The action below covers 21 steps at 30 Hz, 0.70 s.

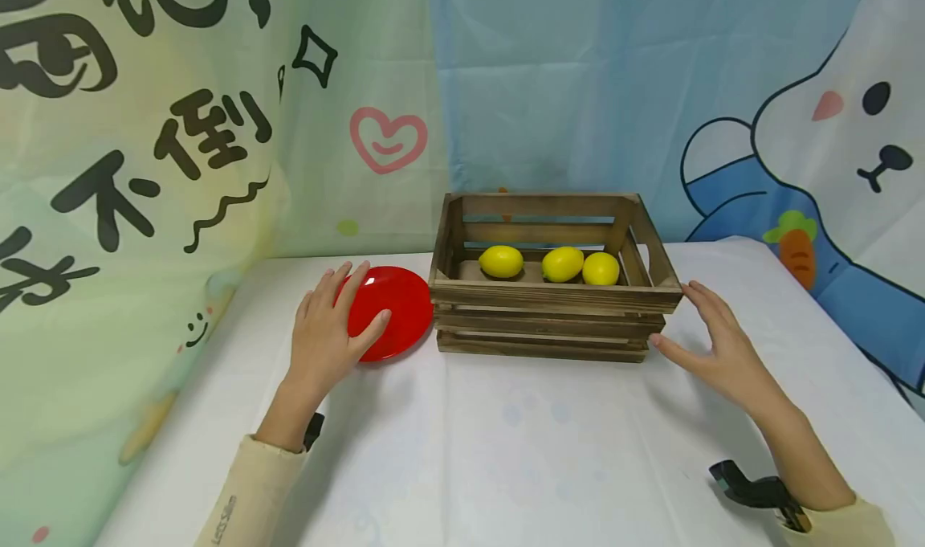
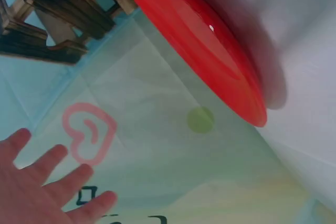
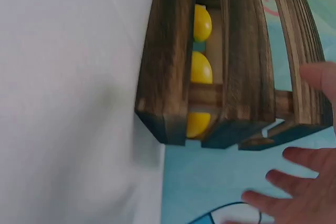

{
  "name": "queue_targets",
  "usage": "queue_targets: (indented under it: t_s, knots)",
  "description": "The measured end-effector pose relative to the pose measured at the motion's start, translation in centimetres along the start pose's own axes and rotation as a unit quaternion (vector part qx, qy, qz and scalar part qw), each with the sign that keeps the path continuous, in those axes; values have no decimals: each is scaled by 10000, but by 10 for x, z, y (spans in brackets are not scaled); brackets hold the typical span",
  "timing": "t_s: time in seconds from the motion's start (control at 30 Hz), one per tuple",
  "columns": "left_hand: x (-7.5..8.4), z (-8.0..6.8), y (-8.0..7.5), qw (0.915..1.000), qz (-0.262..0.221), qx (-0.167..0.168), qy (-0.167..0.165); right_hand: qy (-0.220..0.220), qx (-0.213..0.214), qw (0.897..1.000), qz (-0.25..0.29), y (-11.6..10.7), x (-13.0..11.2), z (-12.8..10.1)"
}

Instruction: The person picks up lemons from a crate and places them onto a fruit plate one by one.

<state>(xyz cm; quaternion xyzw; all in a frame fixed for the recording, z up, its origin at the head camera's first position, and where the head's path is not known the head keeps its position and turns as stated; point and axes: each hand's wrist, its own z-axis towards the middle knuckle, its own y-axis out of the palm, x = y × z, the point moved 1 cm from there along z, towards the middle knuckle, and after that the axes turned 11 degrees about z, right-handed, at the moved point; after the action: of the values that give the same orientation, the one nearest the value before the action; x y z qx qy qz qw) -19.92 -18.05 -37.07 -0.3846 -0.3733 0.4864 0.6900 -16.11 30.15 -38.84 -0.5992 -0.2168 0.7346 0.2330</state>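
My left hand point(image 1: 325, 334) hovers with spread fingers over the left part of a red plate point(image 1: 405, 314); it holds nothing. The plate's glossy rim point(image 2: 210, 56) fills the top of the left wrist view. Just right of the plate stands a brown wooden crate point(image 1: 549, 320) with slatted sides. Inside lie three yellow lemons point(image 1: 501, 262), two of them close together on the right. Beside the crate's right front corner is my right hand point(image 1: 723, 354), fingers apart and empty. In the right wrist view its thumb point(image 3: 317, 74) overlaps the crate's upper slat, and the lemons show between the slats.
A white cloth point(image 1: 506, 442) covers the table. Behind it hangs a printed curtain point(image 1: 549, 113) with a heart, characters and a white cartoon animal. A black strap mount point(image 1: 751, 487) sits at my right wrist.
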Motion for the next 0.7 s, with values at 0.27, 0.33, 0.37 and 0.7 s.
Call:
queue_targets:
  t_s: [0.27,0.33,0.37,0.7]
  knots:
    - [10,7,-3,9959,-159,574,675,226,-259,9872,1557,10,2,3]
    - [12,9,-4,9946,-233,671,760,331,-242,9824,1824,11,3,4]
    - [13,10,-4,9937,-275,728,805,339,-231,9773,2078,12,4,5]
    - [28,26,-11,9857,-967,741,1165,269,-14,9159,4005,24,21,10]
